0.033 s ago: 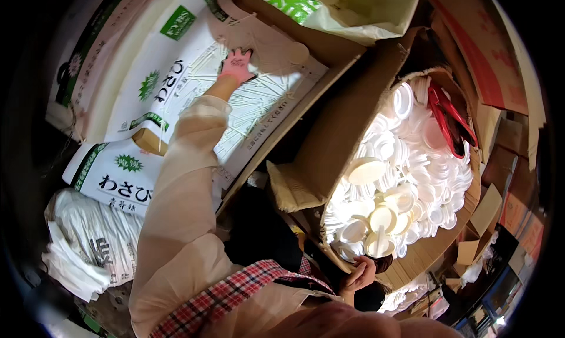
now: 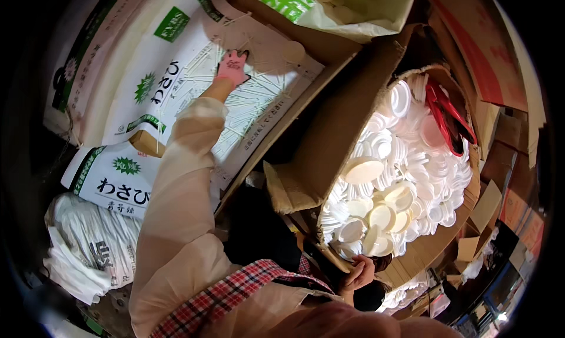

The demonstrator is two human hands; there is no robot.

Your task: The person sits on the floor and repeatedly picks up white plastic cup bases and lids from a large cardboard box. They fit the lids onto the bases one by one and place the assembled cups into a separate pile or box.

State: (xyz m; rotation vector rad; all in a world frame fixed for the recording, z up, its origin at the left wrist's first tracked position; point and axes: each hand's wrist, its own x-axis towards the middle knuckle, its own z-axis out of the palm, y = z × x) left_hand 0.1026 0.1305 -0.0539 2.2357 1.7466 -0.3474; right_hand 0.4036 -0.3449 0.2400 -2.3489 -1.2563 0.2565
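My left hand (image 2: 233,68), in a pink glove with dark fingertips, reaches out over a spread of thin white sticks (image 2: 252,102). Its fingers are apart and slightly bent, touching or just above the sticks; I cannot tell which. Beneath the sticks lies a white printed sack (image 2: 176,67). A pale disc (image 2: 293,52) rests beyond the hand. Low in the view, my bare right hand (image 2: 359,274) is closed beside a cardboard box (image 2: 329,132) heaped with round white lid-like pieces (image 2: 412,173). Whatever its curled fingers hold is hidden.
A red-edged dark object (image 2: 450,119) lies on the heap's far right. Behind stands a white-and-green bag (image 2: 353,25) with pale round pieces. A bundled white sack (image 2: 97,244) is at the left. Cardboard cartons (image 2: 494,49) line the right side.
The view has shifted a little. My left hand's fingers look slightly more bent over the sticks. A white piece low in the heap has changed position. My right hand stays in place.
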